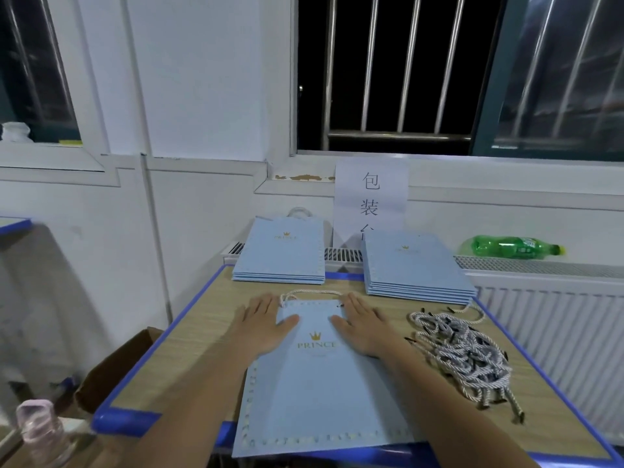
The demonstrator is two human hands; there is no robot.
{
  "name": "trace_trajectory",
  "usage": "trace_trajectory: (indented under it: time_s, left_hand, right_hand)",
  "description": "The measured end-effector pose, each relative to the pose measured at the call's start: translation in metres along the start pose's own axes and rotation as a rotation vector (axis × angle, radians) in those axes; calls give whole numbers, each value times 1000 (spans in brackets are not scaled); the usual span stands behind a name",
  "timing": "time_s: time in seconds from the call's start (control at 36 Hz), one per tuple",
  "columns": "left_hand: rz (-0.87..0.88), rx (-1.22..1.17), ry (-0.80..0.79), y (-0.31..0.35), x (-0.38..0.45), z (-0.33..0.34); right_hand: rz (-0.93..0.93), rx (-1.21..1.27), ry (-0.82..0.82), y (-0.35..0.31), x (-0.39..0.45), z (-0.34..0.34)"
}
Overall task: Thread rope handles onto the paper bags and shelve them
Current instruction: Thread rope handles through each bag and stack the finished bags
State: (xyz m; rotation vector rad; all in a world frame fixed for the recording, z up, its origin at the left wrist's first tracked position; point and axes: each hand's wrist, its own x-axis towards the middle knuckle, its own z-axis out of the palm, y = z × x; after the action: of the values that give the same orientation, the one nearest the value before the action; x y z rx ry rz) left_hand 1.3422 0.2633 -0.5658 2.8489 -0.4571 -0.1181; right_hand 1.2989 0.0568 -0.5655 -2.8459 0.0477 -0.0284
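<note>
Head view: my left hand point(261, 327) and right hand point(363, 327) press flat on a handled bag point(320, 383) mid-tabletop; unthreaded stack point(417, 268) at far edge remains.

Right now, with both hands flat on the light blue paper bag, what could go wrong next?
The light blue paper bag overhangs the blue-edged wooden table; it might slide off once the left hand and right hand lift. The tangled pile of white twisted rope handles may snag when one is pulled.
</note>
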Motion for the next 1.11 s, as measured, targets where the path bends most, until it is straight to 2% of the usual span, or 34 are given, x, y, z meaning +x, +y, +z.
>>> trace_trajectory:
  time_s: [0.06, 0.11, 0.17, 0.25, 0.31, 0.42, 0.5, 0.58, 0.67, 0.75, 0.83, 0.92, 0.97, 1.03, 1.11]
  left_hand:
    - [-18, -81, 32, -1, -2, 0]
    - [-108, -145, 45, -3, -5, -1]
    - [-168, -90, 43, -7, -8, -5]
    - [-108, -106, -31, -23, -12, -7]
    - [-1, -271, -74, -37, -13, -8]
    - [142, -874, -103, -37, -23, -20]
    - [224, -1000, -40, -34, -22, -38]
    - [151, -1167, 1, -33, -20, -52]
    - [85, -1334, -52, -31, -16, -56]
    - [-13, -1396, -147, -31, -21, -55]
    - [-88, -1430, -188, -34, -28, -57]
    - [-76, -1349, -267, -42, -30, -59]
    - [-38, -1387, -291, -46, -28, -61]
    - [16, -1470, -232, -45, -23, -66]
    - [44, -1432, 44, -39, -6, -81]
  right_hand:
    - [20, 70, 74, -1, -3, 2]
    - [123, 132, 147, -2, -9, 1]
    - [216, 86, 195, -1, -16, -5]
    - [256, 41, 175, -1, -26, -15]
    - [302, 124, 109, -3, -29, -20]
    - [236, 503, 119, -11, -32, -34]
    - [138, 791, 95, -16, -34, -45]
    - [79, 1040, 67, -15, -28, -55]
    - [145, 1206, 139, -12, -17, -64]
    - [211, 1266, 260, -7, -4, -71]
    - [217, 1329, 296, -7, 13, -75]
    - [218, 1397, 340, -9, 33, -78]
    - [205, 1438, 341, -14, 44, -83]
    - [173, 1451, 320, -20, 51, -88]
    - [71, 1510, 220, -28, 61, -92]
